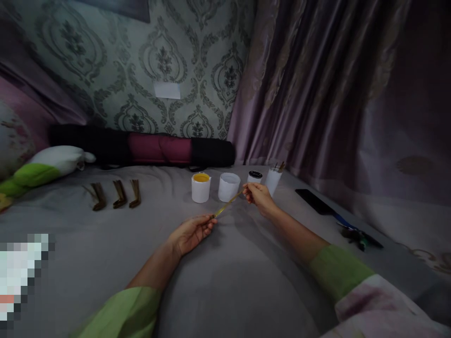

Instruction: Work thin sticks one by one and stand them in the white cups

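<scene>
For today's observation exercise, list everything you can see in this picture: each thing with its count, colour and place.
Strip: one, yellowish, held between both hands.
Cups: four, white; one holds yellow paint, one has a dark top, one holds sticks; in a row behind the hands.
Folded leaf pieces: three, brown, far left on the sheet.
Bolster: one, black and maroon, along the wall.
Phone: one, black, right side.
Sheet: grey, underneath.
Left hand: pinches the strip's near end.
Right hand: pinches the far end.

Both arms stretch forward in green sleeves. Left hand lies low, palm up, fingertips pinched together. Right hand sits farther out and a bit higher, wrist bent, thumb and fingers pinched closed.
</scene>
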The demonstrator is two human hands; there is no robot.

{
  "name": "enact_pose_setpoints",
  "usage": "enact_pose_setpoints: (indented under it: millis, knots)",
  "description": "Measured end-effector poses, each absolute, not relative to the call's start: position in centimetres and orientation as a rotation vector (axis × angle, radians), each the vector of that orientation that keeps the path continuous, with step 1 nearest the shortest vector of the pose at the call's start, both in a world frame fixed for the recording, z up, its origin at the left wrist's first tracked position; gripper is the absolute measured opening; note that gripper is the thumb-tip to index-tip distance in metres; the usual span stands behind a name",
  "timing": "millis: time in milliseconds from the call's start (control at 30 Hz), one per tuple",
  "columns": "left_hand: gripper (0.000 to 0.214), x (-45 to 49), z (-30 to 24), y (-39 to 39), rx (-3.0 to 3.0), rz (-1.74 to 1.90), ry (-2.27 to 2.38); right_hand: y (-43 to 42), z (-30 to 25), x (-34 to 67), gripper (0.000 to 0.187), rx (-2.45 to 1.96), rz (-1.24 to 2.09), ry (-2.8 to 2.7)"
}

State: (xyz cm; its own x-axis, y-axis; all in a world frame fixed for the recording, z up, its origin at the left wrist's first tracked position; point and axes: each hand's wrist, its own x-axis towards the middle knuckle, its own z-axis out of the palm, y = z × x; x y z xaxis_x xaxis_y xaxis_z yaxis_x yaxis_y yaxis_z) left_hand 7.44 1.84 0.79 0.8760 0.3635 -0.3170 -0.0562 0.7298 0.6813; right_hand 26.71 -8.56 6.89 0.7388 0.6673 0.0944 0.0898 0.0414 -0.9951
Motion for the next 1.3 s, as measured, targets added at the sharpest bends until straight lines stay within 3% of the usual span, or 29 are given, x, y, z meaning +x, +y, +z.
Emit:
enact_pose_setpoints:
  millis: [400,800,1300]
  knots:
    - [0.012,7.4,0.6,2.3,0.658,0.266,0.438,-10.9,10.3,29.9,0.009,-1.442,0.37,-0.525]
    - [0.019,7.0,1.0,2.6,0.518,0.276,0.41,-12.6,17.1,34.8,0.014,-1.477,0.062,-0.435]
    - [0.022,7.0,1.1,2.6,0.514,0.286,0.407,-11.7,18.9,38.6,0.015,-1.623,-0.242,-0.511]
